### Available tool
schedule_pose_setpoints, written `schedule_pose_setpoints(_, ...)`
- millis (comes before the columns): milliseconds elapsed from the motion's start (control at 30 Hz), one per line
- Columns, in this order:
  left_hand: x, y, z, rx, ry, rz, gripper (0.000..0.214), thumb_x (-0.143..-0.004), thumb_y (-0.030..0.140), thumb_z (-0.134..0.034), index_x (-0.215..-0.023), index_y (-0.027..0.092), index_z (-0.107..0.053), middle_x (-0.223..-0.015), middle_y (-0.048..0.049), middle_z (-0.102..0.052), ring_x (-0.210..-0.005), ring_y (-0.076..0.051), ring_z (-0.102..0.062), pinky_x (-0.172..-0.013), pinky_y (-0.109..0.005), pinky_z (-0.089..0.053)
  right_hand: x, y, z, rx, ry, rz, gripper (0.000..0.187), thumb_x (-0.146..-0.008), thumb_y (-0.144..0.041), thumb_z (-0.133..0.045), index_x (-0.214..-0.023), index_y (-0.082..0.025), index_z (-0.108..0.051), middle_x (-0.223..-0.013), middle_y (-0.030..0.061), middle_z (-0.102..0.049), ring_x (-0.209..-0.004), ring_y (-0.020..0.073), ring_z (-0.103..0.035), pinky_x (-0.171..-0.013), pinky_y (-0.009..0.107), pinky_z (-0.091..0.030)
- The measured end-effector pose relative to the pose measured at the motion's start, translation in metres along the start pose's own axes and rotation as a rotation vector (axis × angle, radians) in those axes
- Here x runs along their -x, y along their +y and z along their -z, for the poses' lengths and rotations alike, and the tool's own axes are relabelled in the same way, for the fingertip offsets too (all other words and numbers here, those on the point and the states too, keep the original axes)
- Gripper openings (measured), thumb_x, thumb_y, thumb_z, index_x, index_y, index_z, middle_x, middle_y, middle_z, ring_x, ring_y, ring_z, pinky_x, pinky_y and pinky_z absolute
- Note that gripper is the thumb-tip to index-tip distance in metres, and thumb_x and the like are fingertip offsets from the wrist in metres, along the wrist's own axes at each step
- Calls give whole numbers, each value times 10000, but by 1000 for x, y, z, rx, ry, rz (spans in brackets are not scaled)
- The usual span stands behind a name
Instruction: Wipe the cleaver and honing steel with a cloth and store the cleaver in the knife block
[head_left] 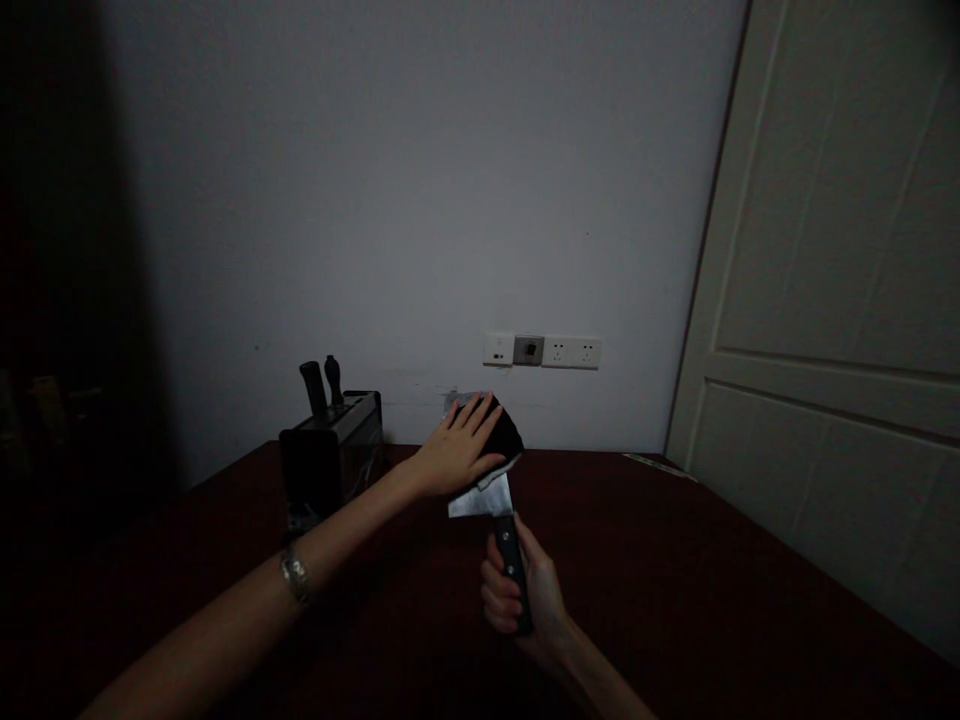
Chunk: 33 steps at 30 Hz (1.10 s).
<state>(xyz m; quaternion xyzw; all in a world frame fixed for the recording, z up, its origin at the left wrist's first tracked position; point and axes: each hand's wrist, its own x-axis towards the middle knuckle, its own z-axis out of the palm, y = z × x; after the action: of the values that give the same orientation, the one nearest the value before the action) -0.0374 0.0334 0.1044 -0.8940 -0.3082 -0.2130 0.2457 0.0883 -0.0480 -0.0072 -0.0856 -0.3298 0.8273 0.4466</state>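
Note:
A cleaver [480,501] points away from me, its bright blade partly hidden under a dark cloth [508,432] with a pale edge. My right hand [532,590] is wrapped around its black riveted handle, thumb along the side. Fingers spread, my left hand [461,445] lies flat on top of the cloth, over the blade. The hand and cloth cover the far part of the blade, so its tip cannot be seen.
Left of my hands stands a dark knife block [337,445] with two black handles sticking up. The dark red table [637,560] reaches the wall, which carries a row of sockets [541,350]. A pale panelled door [832,330] stands at the right. The light is dim.

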Motion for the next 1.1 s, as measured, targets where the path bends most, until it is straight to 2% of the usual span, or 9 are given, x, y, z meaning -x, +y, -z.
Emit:
schedule_pose_setpoints(233, 9, 20, 5, 38, -38, -161, 684, -854, 545, -307, -1396, 166, -131, -1475, -112, -71, -1349, -248, -6, -1069, -428, -97, 1, -3, 3, -4, 35, 43, 467, -738, -604, -470, -535, -186, -423, -328, -93, -322, -259, 30, -165, -264, 143, -171)
schedule_pose_setpoints(467, -18, -9, 2, -1, 5, 31, 645, -878, 519, -246, -1389, 136, -154, -1469, -136, -78, -1349, -250, -11, -1060, -451, -91, 1, -1, -3, 7, 1, -12, 512, -736, -649, -431, -512, -190, -390, -317, -94, -316, -248, 31, -155, -260, 144, -167)
schedule_pose_setpoints(533, -16, -3, 4, -8, 14, 9, 641, -878, 505, -262, -1389, 134, -151, -1470, -137, -70, -1349, -249, 1, -1061, -449, -83, 1, -3, -4, 11, 14, 7, 506, -739, -645, -432, -520, -190, -394, -320, -96, -315, -251, 30, -152, -263, 143, -165)
schedule_pose_setpoints(700, -5, 21, 7, 12, -3, -150, 659, -860, 521, -307, -1388, 153, -163, -1473, -116, -72, -1350, -246, -3, -1070, -431, -74, 2, -6, -5, -4, 39, 49, 485, -768, -611, -417, -533, -188, -406, -328, -93, -314, -260, 29, -146, -267, 144, -161)
schedule_pose_setpoints(767, -10, 16, 7, 12, -12, -128, 645, -866, 518, -291, -1386, 155, -172, -1473, -110, -81, -1350, -242, -20, -1070, -427, -82, 3, -5, -7, -18, 38, 36, 482, -773, -606, -410, -533, -187, -411, -328, -92, -311, -262, 29, -147, -266, 144, -161)
schedule_pose_setpoints(967, -39, -31, 8, -19, -25, 61, 617, -888, 491, -233, -1375, 112, -215, -1462, -140, -122, -1347, -252, -57, -1063, -434, -96, 3, -1, -11, -41, -26, -25, 457, -732, -589, -488, -525, -185, -434, -330, -91, -321, -256, 29, -176, -256, 146, -193)
schedule_pose_setpoints(1033, -39, -33, 10, -33, -4, 56, 615, -893, 479, -219, -1377, 98, -203, -1461, -150, -114, -1348, -245, -41, -1066, -422, -87, 2, -2, -11, -40, -43, -27, 454, -720, -585, -506, -517, -185, -436, -325, -88, -327, -251, 29, -177, -248, 148, -196)
schedule_pose_setpoints(1100, -33, -24, 12, -55, 14, 11, 611, -898, 463, -217, -1379, 89, -186, -1462, -156, -96, -1349, -236, -14, -1070, -408, -69, 2, -2, -10, -43, -45, -22, 454, -721, -580, -509, -511, -184, -436, -325, -85, -334, -250, 29, -179, -246, 147, -195)
